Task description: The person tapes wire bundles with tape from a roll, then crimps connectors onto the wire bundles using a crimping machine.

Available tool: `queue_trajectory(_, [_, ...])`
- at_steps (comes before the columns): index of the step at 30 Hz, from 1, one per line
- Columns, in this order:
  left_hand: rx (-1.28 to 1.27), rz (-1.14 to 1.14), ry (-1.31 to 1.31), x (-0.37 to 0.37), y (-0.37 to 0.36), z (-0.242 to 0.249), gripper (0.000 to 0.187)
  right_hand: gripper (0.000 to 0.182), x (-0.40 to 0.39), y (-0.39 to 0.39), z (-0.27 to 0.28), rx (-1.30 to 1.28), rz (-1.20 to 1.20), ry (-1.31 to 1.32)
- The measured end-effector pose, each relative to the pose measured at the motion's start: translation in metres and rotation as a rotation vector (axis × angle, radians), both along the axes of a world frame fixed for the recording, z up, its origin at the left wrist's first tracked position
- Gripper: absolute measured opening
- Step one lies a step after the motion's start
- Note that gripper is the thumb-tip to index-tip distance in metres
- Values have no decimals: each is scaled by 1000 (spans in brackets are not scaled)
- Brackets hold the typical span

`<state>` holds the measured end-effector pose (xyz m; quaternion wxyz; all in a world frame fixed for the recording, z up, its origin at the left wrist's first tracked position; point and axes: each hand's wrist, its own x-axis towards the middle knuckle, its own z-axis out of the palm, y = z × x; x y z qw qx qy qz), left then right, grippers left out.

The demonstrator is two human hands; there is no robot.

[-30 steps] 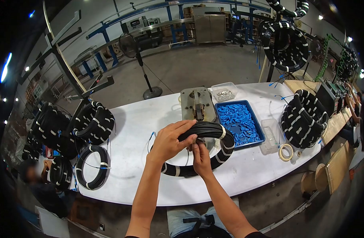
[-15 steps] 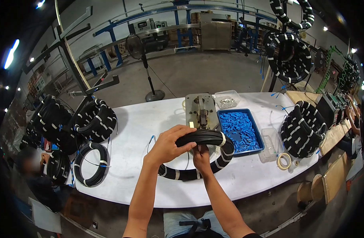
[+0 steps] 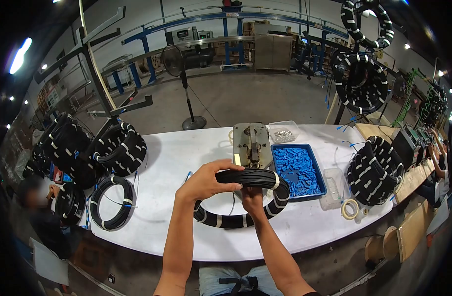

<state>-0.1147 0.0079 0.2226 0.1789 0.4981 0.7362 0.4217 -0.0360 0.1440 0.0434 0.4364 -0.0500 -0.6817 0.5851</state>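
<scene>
A coil of black cable (image 3: 221, 219), bound at intervals with pale tape bands, is tilted on the white table, its far side raised. My left hand (image 3: 204, 182) is closed round the upper left of the coil, thumb on the near side, fingers over the top. My right hand (image 3: 254, 201) reaches up through the ring, looking closed; the cable hides its fingertips and whatever they hold. Just behind the coil stands a metal bench press (image 3: 245, 140). A blue tray (image 3: 323, 193) of small blue connectors lies to its right.
More taped coils stand at the left (image 3: 120, 148) and right (image 3: 374, 170); one ring (image 3: 99, 209) lies flat at left. Clear plastic boxes and a tape roll (image 3: 349, 209) are on the table (image 3: 176, 241). People sit at both sides. A fan (image 3: 194, 122) stands behind.
The view has tilted up slightly, so the table and press appear lower. The coil's raised side looks lower against the press. Both hands stay at the coil, the right one further behind it.
</scene>
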Motion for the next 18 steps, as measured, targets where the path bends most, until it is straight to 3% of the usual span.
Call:
queue_trajectory(1, [-54, -51, -236, 0, 1, 1, 46, 26, 1, -2, 2, -26, 0, 17])
queue_trajectory(8, [-57, 48, -70, 18, 7, 2, 36, 29, 9, 17, 23, 262, -31, -41])
queue_trajectory(11, [-58, 107, 11, 21, 9, 0, 38, 33, 14, 14, 19, 141, -32, -72])
queue_trajectory(13, [-29, 124, 33, 20, 11, -2, 38, 35, 25, 0, 21, -302, 112, -6])
queue_trajectory(15, [-22, 127, 60, 21, 11, -1, 38, 34, 44, -10, 25, -277, 37, -28])
queue_trajectory(18, [3, 129, 80, 18, 12, -6, 38, 25, 82, -16, 27, -332, 149, -335])
